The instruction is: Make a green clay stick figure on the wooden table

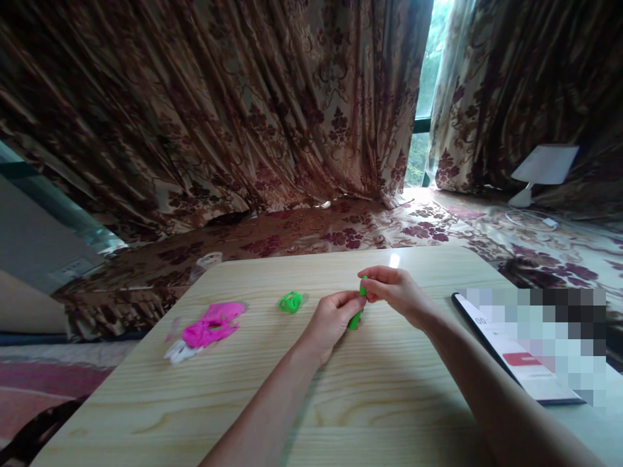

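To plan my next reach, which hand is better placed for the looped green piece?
Probably your left hand: it's nearer the looped green piece, though it and your right hand hold a green strip.

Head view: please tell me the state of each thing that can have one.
Green piece: slanting, held
Left hand: closed on green piece
Right hand: pinching top of green piece
Green loops: bunched on table
Pink material: crumpled
White material: crumpled
Curtains: parted at window
Lamp: upright
Device: screen lit

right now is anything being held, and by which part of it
Yes, a slim green piece: the left hand grips it around the middle, and the right hand has its fingertips at the far end.
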The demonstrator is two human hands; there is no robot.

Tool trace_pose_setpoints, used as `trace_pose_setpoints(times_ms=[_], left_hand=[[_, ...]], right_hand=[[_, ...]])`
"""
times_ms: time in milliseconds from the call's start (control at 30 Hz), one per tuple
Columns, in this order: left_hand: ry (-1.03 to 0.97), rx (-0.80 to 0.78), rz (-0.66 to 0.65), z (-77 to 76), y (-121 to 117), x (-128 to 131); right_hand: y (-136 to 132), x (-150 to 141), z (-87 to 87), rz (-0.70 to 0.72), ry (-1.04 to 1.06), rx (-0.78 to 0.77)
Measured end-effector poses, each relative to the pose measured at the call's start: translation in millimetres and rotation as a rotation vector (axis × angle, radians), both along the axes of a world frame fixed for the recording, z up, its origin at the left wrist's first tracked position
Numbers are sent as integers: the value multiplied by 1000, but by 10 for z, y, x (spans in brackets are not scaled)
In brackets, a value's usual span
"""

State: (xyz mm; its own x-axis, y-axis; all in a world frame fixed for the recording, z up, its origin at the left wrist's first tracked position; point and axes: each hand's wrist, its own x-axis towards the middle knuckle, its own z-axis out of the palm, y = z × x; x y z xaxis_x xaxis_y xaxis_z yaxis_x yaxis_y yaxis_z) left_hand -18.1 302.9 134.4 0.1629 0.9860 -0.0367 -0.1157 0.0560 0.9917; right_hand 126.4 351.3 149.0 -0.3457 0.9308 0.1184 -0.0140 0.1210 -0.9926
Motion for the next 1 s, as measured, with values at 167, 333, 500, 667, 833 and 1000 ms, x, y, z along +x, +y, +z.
trace_pose_setpoints(times_ms=[167, 333, 500, 667, 833, 1000], left_hand=[[-44, -55, -7, 34, 3, -2], [-62, -90, -25, 29, 6, -14], [-60, -68, -29, 5, 15, -24], [-96, -100, -1, 32, 17, -29], [-174, -132, -38, 41, 7, -40], [-307, -205, -77, 61, 13, -59]], right_hand=[[-3, 4, 11, -31, 8, 1], [27, -5, -49, -19, -28, 75], [40, -9, -84, -35, -12, 95], [32, -4, -89, -16, -68, 136], [22, -23, -90, -55, -29, 175], [17, -27, -69, -43, -10, 175]])
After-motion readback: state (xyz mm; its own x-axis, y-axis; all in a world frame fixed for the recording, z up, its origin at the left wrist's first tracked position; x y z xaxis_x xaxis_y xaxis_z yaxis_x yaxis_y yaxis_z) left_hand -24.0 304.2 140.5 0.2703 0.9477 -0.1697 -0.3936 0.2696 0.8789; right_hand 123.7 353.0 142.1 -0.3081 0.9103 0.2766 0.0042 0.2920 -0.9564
